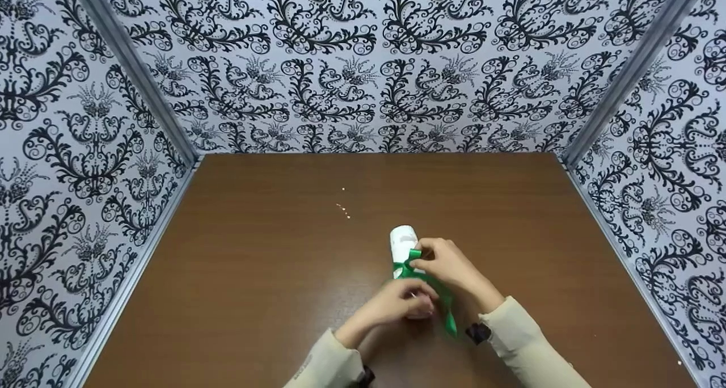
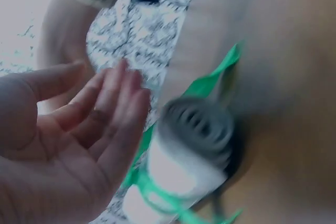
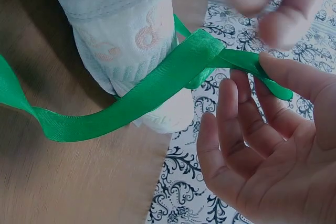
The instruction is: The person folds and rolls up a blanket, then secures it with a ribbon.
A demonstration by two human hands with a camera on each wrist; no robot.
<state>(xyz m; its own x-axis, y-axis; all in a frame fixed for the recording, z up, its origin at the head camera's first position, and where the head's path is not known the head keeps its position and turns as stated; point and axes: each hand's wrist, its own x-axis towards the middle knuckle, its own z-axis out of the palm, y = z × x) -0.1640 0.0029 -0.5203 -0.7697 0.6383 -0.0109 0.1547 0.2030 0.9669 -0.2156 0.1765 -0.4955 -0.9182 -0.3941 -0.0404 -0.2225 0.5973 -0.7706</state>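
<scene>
A rolled white towel [image 1: 403,239] with a faint pink pattern lies on the table, its spiral end showing in both wrist views. Round its middle runs a green satin ribbon [image 3: 139,95], crossed over at one side, with a long tail hanging loose. My right hand [image 1: 454,266] pinches the ribbon's short end between thumb and fingers, beside the roll. Close to the near end of the towel is my left hand [image 1: 391,304], somewhat blurred. In the left wrist view its fingers [image 2: 113,119] are relaxed and hold nothing.
The brown wooden table [image 1: 255,252] is bounded by patterned black-and-white walls [image 1: 340,64] at the back and sides. Several tiny pale specks [image 1: 343,209] lie on it beyond the towel. Dark bands [image 1: 478,332] sit at both sleeves.
</scene>
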